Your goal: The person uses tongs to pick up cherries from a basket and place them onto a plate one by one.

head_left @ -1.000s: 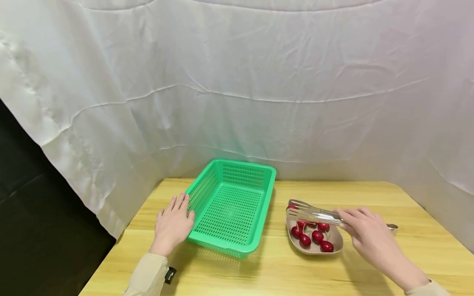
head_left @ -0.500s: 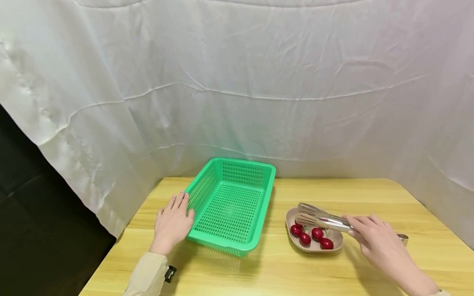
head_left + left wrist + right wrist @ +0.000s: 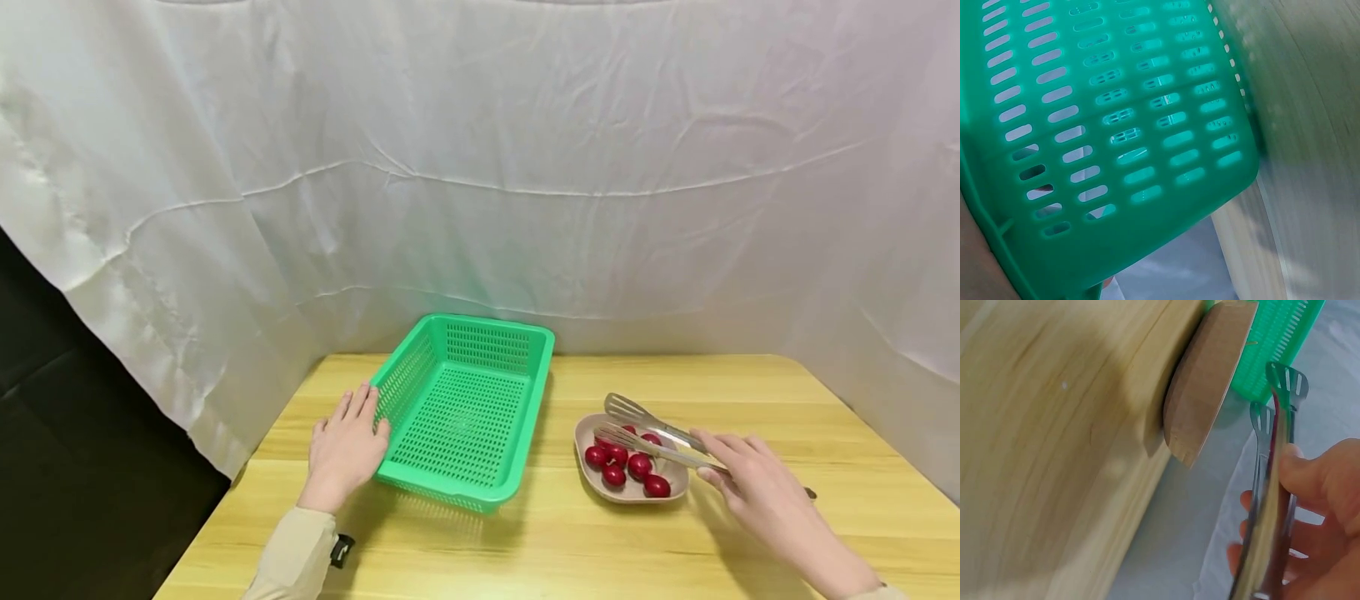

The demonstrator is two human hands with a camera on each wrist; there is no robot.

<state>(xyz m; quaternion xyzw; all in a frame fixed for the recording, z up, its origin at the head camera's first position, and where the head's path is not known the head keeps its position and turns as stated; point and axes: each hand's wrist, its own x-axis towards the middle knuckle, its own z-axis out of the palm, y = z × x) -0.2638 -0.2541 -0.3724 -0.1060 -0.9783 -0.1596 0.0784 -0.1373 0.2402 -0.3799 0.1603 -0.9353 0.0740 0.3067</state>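
Note:
In the head view my left hand (image 3: 345, 450) lies on the left rim of a green plastic basket (image 3: 512, 467), with its fingers extended. The perforated basket wall (image 3: 1116, 150) fills much of the left wrist view. My right hand (image 3: 772, 500) grips metal tongs (image 3: 693, 460) between thumb and fingers. Their slotted tips stand apart over a shallow pinkish-beige dish (image 3: 597, 483), one toward its far edge, the other above the fruit. Several red cherries (image 3: 640, 466) lie in the dish, some partly behind the tongs. No cherry is visibly held between the tips.
Basket and dish stand on a light wooden table (image 3: 555, 550), a gap between them. A white cloth (image 3: 480, 192) hangs behind the table and on both sides. Dark material (image 3: 90, 467) shows at the far left. The basket's visible floor is bare.
My right hand has drawn the tongs rightward, and their tips have spread apart. A cherry earlier near the tips at the dish's far-left edge no longer shows there. My left hand stays on the rim.

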